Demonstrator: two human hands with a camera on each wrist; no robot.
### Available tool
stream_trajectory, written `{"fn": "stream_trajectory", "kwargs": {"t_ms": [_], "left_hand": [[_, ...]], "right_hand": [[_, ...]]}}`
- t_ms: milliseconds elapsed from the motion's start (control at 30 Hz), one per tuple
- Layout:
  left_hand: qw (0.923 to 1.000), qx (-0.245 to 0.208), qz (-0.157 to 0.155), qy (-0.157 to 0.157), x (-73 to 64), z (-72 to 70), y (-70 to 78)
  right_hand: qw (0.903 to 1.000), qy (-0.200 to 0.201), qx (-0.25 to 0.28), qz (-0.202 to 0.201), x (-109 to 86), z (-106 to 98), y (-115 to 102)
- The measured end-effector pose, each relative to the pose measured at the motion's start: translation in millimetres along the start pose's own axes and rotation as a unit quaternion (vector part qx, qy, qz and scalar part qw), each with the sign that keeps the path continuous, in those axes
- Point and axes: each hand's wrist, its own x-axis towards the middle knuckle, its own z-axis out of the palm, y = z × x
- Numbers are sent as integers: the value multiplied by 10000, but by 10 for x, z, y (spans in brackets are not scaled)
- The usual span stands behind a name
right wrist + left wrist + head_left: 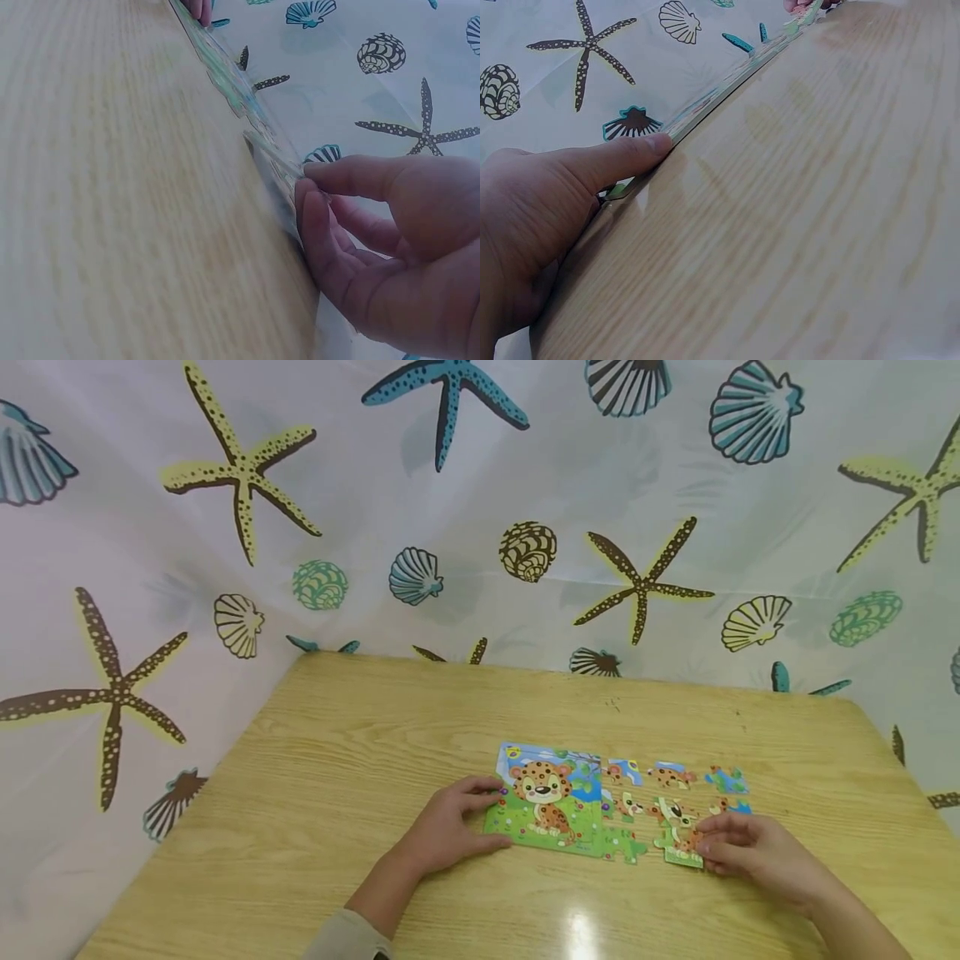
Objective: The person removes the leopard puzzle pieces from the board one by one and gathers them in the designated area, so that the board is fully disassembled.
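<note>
A puzzle board (543, 797) with a picture of a spotted leopard cub lies on the table. My left hand (450, 827) rests at the board's left side, its fingertips on the left edge and its thumb straight along the lower left corner. In the left wrist view the thumb (622, 157) lies on the board's thin edge; the other fingers are mostly hidden. My right hand (757, 852) pinches a puzzle piece (684, 857) showing green grass and the cub's feet. That piece tilts up in the right wrist view, between thumb and fingertips (322, 172).
Several loose puzzle pieces lie in rows right of the board, among them a green piece (621, 843), a spotted one (671, 775) and a leafy one (726, 779). The wooden table (360, 735) meets a curtain (480, 493) printed with shells and starfish.
</note>
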Motion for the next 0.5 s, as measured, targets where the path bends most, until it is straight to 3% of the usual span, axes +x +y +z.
{"fn": "stream_trajectory", "kwargs": {"t_ms": [233,500], "left_hand": [[10000,-61,10,-2,0,-12,-5],[10000,-64,-6,-31,2,-3,-21]], "right_hand": [[9964,491,-694,-22,4,119,-72],[9854,1124,-1280,66,17,238,-104]]}}
